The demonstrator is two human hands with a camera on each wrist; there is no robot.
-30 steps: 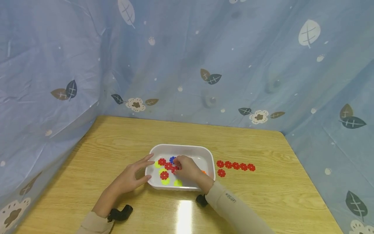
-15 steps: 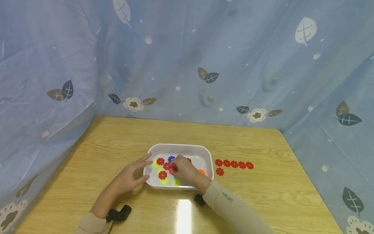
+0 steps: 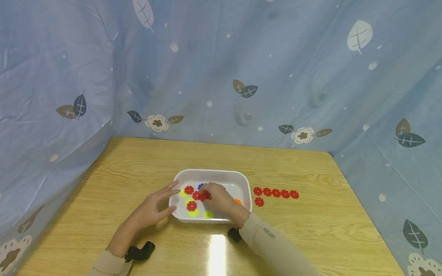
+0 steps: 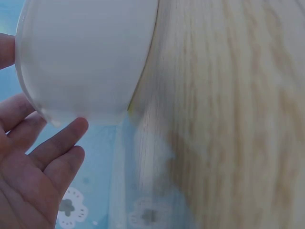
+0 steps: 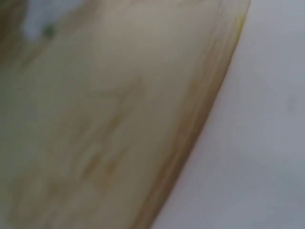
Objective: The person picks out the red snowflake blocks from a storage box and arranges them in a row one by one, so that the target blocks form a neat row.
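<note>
A white plastic tray [image 3: 244, 207] stands on the table with flower-shaped interlocking discs inside. My left hand [image 3: 152, 209] is at its left end, fingers and thumb spread and touching the rim; in the left wrist view the left hand [image 4: 35, 167] has its fingertips against the tray wall [image 4: 90, 57]. My right hand [image 3: 219, 197] reaches into the tray and pinches a red flower disc [image 3: 203, 196]. Near it lie more red discs [image 3: 191, 206], yellow discs [image 3: 208, 214], a partly hidden blue disc [image 3: 200, 186] and an orange disc [image 3: 238, 201]. The right wrist view shows no hand, only tray wall [image 5: 257, 143] and table.
Right of the tray, several red discs [image 3: 276, 193] lie in a row on the wooden table [image 3: 310, 230], with one more red disc [image 3: 259, 201] below the row's left end. A blue patterned cloth [image 3: 207, 69] hangs behind and at both sides.
My right hand stays over the same spot in the tray; its fingers shift slightly and the red disc now shows between them. The left hand holds its place. The head view drifts slightly.
</note>
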